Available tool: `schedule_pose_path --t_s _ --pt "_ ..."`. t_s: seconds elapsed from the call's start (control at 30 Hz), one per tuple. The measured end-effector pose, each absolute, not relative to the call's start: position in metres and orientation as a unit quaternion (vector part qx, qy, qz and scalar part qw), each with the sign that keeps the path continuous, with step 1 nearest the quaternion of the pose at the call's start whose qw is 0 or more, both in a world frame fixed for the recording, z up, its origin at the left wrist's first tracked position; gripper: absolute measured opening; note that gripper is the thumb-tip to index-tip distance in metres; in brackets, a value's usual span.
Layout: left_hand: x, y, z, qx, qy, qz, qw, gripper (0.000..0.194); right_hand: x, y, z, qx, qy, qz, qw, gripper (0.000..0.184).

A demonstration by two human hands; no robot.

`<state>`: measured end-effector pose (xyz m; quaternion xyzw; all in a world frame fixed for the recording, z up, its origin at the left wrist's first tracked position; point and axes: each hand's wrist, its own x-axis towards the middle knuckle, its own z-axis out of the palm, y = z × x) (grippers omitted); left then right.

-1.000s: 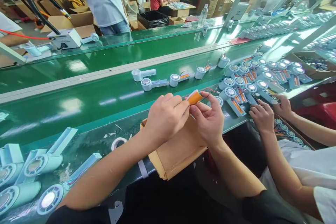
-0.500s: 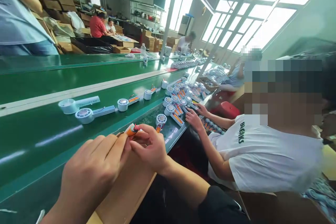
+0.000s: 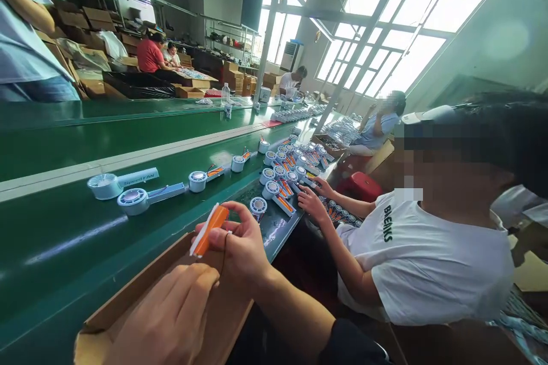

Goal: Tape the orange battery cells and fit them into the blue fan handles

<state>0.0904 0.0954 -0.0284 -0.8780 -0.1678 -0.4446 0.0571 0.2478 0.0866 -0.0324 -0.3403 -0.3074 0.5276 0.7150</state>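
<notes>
My right hand (image 3: 246, 248) grips an orange cylindrical battery (image 3: 216, 230) between thumb and fingers, with a white strip along its left side. A thin dark wire (image 3: 225, 248) hangs from near the right thumb toward my left fingertips. Below and left of the battery, my left hand (image 3: 171, 308) is closed, its fingers curled together; what they pinch is hidden. Both hands are above an open cardboard box (image 3: 128, 293). Beyond them on the green line lie a white handheld fan housing (image 3: 132, 201) and another fan marked "Speed FAN" (image 3: 139, 177).
Many open fan housings with orange batteries (image 3: 280, 171) crowd the bench edge ahead. At right, a co-worker in a white shirt (image 3: 428, 262) has both hands at that pile. A red stool (image 3: 363, 185) stands behind the co-worker's arms. A pale strip (image 3: 128, 154) runs along the green surface (image 3: 64, 228).
My left hand has come away from the battery, moving down and toward me. The battery now rests in my right hand, turned so its orange side and white strip show. The view has shifted slightly.
</notes>
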Motion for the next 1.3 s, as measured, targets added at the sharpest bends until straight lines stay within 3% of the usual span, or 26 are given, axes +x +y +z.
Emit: schedule_pose_path --t_s 0.23,0.3,0.4,0.53,0.7,0.97,1.1,1.3 --pt "0.088 0.122 -0.002 -0.857 -0.212 -0.438 -0.169 0.017 0.279 0.088 -0.027 -0.346 -0.280 0.525 0.726 0.065" --pt "0.081 0.157 -0.005 -0.846 -0.330 -0.390 -0.151 0.020 0.293 0.091 -0.031 -0.366 -0.307 0.488 0.731 0.060" --pt "0.064 0.215 -0.022 -0.848 -0.487 -0.202 -0.057 0.030 0.307 0.097 -0.038 -0.383 -0.352 0.468 0.714 0.054" --pt "0.054 0.259 -0.044 -0.858 -0.513 -0.025 0.014 0.039 0.310 0.103 -0.039 -0.388 -0.379 0.467 0.699 0.055" --pt "0.083 0.282 -0.049 -0.881 -0.472 -0.013 0.031 0.045 0.301 0.127 -0.038 -0.390 -0.424 0.489 0.655 0.061" --pt "0.089 0.310 -0.047 -0.908 -0.413 0.067 -0.030 0.025 0.317 0.173 -0.043 -0.421 -0.472 0.478 0.610 0.063" --pt "0.082 0.310 -0.051 -0.909 -0.405 0.074 -0.064 0.025 0.319 0.200 -0.050 -0.442 -0.507 0.453 0.585 0.065" --pt "0.089 0.320 -0.043 -0.900 -0.416 0.073 -0.106 0.023 0.294 0.238 -0.062 -0.482 -0.657 0.378 0.439 0.045"
